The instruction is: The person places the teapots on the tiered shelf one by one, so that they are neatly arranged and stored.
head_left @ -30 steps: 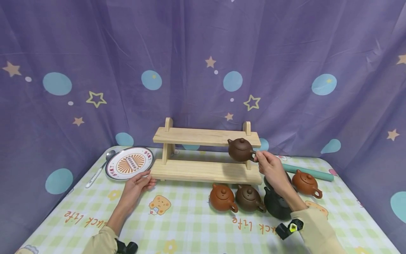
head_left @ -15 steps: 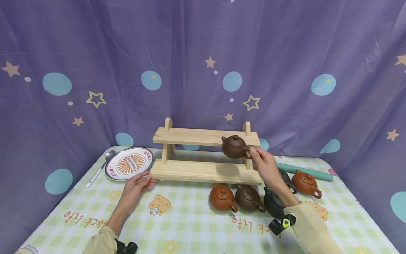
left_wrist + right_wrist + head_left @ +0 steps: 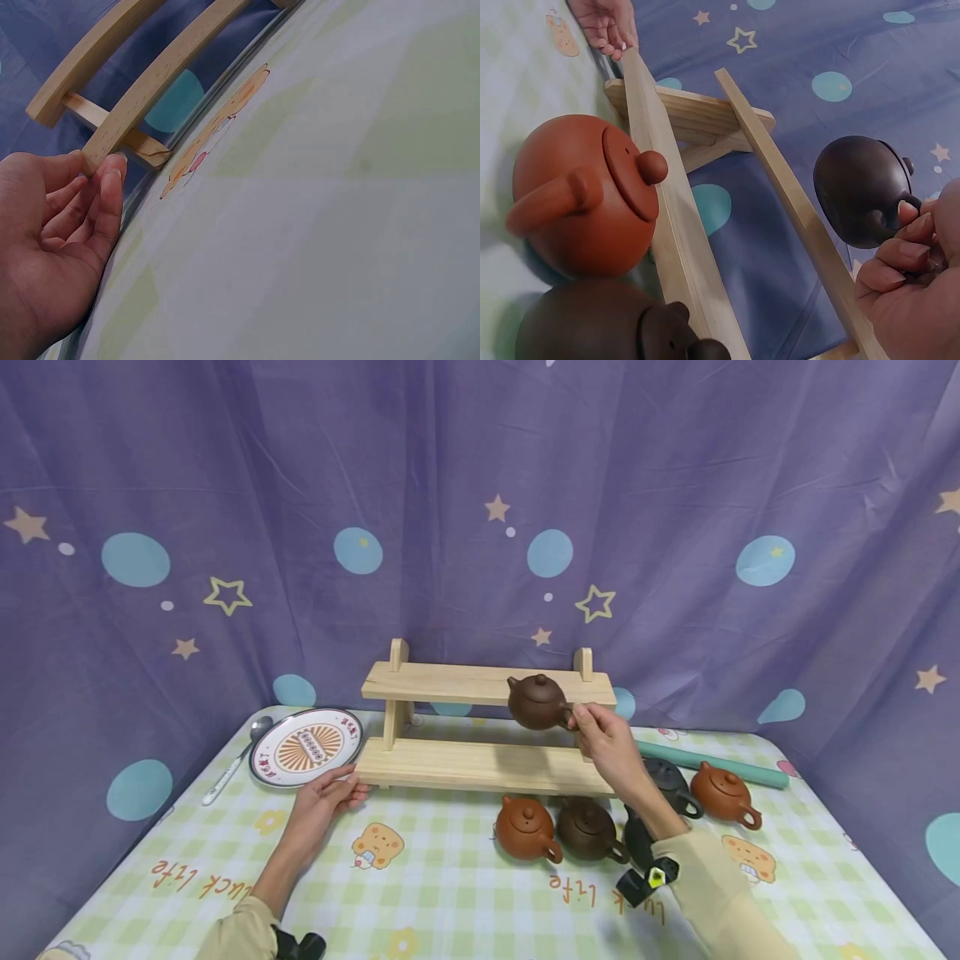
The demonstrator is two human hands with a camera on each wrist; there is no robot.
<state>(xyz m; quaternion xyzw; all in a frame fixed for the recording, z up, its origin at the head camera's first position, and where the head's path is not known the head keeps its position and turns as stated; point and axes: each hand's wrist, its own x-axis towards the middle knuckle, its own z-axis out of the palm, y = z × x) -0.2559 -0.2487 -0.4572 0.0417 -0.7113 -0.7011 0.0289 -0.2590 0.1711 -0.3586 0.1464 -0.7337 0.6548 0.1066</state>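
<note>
A dark brown teapot hangs in the air before the upper board of a two-tier wooden shelf, its spout toward the left. My right hand pinches it by the handle; the right wrist view shows the fingers curled round the handle of this teapot. With thumb and fingertips my left hand grips the left end of the lower board, also plain in the left wrist view, where the hand pinches the board's end. Both boards bear nothing.
Before the shelf stand an orange teapot and a brown teapot. Black teapots lie partly behind my right arm, beside another orange teapot and a green roll. At left are a plate and a spoon.
My right hand has carried the dark brown teapot leftward and slightly up, along the front of the upper board. My left hand has stayed at the shelf's end.
</note>
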